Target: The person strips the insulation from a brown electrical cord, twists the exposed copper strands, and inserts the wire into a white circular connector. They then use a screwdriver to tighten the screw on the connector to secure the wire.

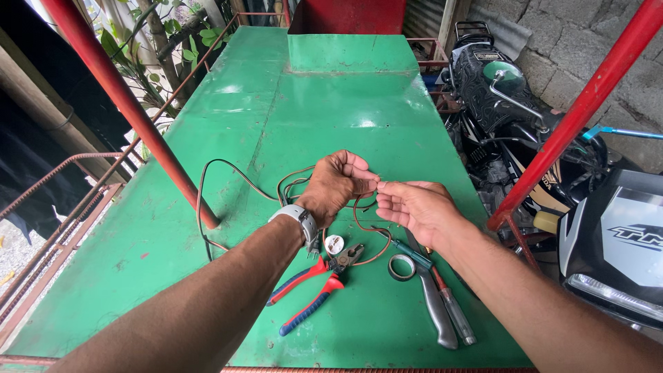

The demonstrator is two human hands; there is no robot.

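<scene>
Nearest to me, low on the green bench [207, 290], lie pliers [311, 290] with red and blue handles, their jaws pointing up toward a small white round plug part [334, 244]. Just right of them sits a roll of dark tape [401, 267], and beside that two grey-handled tools [442, 311] lie side by side, along with a green-handled screwdriver [413, 253] crossing near the tape.

Above these, both forearms reach in over the bench. The left hand [333, 188], with a grey watch [298, 218] on the wrist, is curled into a loose fist, its fingers clenched around a thin brown wire [207, 179]. The right hand [418, 205] is turned palm up and mostly relaxed, its fingertips pinching the wire end right where it meets the left hand. The two hands touch there, lifted a little off the bench.

The wire loops away to the left, curving across the green surface and back round toward the tools.

A red post [131, 110] stands slanting at the left, another at the right. Beyond the bench's right edge a black motorcycle [504, 90] is parked against a stone wall [587, 34].
</scene>
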